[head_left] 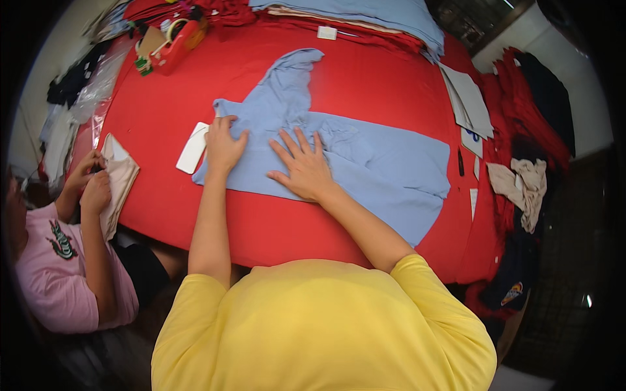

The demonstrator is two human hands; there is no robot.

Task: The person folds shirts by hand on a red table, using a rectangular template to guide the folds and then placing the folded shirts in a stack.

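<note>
A light blue shirt (391, 153) lies spread on the red-covered table, one sleeve (287, 81) stretching to the far side. My right hand (303, 166) rests flat on its middle, fingers spread, beside some wrinkles. At the shirt's left edge, my left hand (223, 144) touches the cloth with bent fingers, the thumb apart from them. No fold of cloth shows between thumb and fingers. Close by that hand, to its left, lies a white rectangular tag (192, 148) with a thin cord.
Beyond the shirt are a stack of blue garments (385, 16) and a red tape dispenser (176, 49). White sheets (466, 101) and piled clothes (521, 189) line the right side. At the left, a co-worker in pink handles beige cloth (119, 173).
</note>
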